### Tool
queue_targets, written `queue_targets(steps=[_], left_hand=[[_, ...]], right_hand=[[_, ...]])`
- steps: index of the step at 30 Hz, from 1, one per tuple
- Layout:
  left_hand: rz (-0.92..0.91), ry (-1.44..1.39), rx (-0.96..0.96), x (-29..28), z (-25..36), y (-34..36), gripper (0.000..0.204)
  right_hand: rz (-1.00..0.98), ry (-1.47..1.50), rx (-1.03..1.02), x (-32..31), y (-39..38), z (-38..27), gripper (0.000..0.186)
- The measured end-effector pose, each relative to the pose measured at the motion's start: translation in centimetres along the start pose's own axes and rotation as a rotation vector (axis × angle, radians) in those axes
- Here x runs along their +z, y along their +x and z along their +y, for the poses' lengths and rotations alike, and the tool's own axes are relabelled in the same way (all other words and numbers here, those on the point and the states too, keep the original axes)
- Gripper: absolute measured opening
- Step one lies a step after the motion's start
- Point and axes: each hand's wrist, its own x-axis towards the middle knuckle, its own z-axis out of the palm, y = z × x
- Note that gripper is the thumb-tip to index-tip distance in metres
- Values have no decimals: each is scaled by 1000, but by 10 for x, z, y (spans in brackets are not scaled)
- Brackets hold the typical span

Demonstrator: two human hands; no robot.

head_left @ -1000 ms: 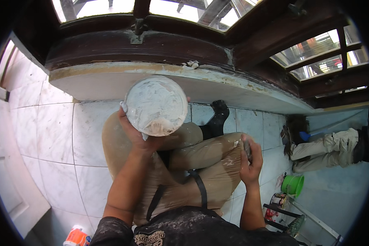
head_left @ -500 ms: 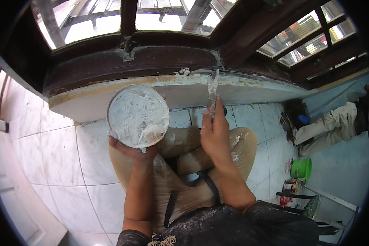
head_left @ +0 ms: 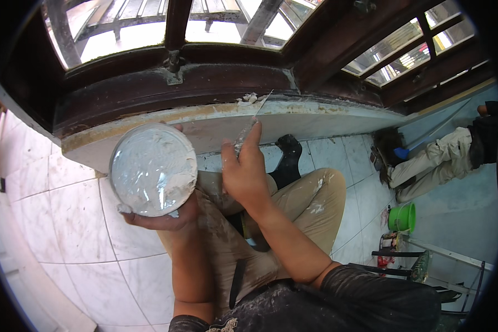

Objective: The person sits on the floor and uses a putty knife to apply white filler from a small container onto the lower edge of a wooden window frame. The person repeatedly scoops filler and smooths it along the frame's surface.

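My left hand (head_left: 166, 220) is closed round the rim of a round lid (head_left: 152, 169), its face smeared with whitish putty. Putty also sticks to that thumb. In my right hand (head_left: 248, 176) is a putty knife (head_left: 248, 130), gripped by its handle, blade pointing up and seen nearly edge-on. The blade's tip is by a small lump of putty (head_left: 250, 98) on the window ledge (head_left: 205, 115); whether it touches cannot be made out. The ledge's top is patchy white and tan below a dark wooden window frame (head_left: 221, 77).
My crossed legs (head_left: 310, 205) are on the white tiled floor (head_left: 77, 210) before the low wall. At the right stand a green bucket (head_left: 401, 217) and a metal ladder (head_left: 448, 254). Another person's legs (head_left: 440, 163) are beyond, near a blue-headed tool (head_left: 401, 152).
My right hand has moved left with the putty knife, whose blade has turned edge-on and leans right. My left hand has shifted the lid left and slightly down. My dark-covered foot shows more.
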Motion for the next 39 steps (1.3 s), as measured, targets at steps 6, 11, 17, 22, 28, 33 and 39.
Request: queue_targets(steps=[6, 11, 17, 22, 28, 33, 39], left_hand=[[149, 44, 93, 3, 21, 2, 129], [175, 56, 161, 5, 30, 6, 129], [193, 132, 242, -2, 41, 11, 131], [90, 171, 316, -23, 41, 14, 130], [148, 144, 185, 2, 26, 4, 133], [-12, -64, 90, -4, 18, -5, 132], [17, -114, 66, -5, 17, -3, 134]], right_hand=[[5, -3, -73, 22, -1, 3, 89], [-11, -113, -120, 48, -6, 7, 96], [-191, -16, 71, 56, -24, -32, 92], [-113, -50, -166, 35, -50, -11, 83], [-83, 190, 140, -27, -42, -15, 74], [-36, 200, 66, -28, -36, -4, 73], [34, 123, 25, -30, -23, 16, 72]])
